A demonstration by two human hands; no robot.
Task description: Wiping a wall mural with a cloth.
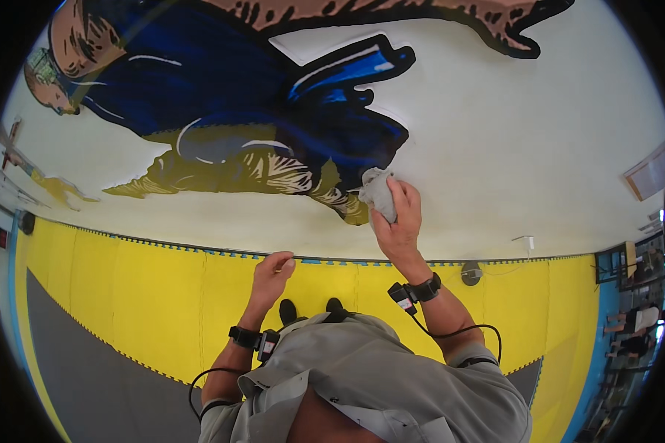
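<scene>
My right hand (400,221) grips a crumpled grey cloth (379,192) against a white wall (510,138). The cloth lies beside the foot of a large painted figure (216,88) in dark blue and olive, and covers a little of the picture near that foot. Lower and to the left, my left hand (273,276) hangs in front of my body with its fingers loosely bent. Nothing shows in it, and it appears apart from the wall. Each wrist wears a black strap with a small cabled box.
Yellow interlocking foam mats (144,282) meet the wall's base, with grey matting (88,354) behind. A round dark object (471,273) and a white wall fitting (526,242) are at right. Farther right are people (634,320) and furniture (623,263). A smaller painted figure (61,191) is at left.
</scene>
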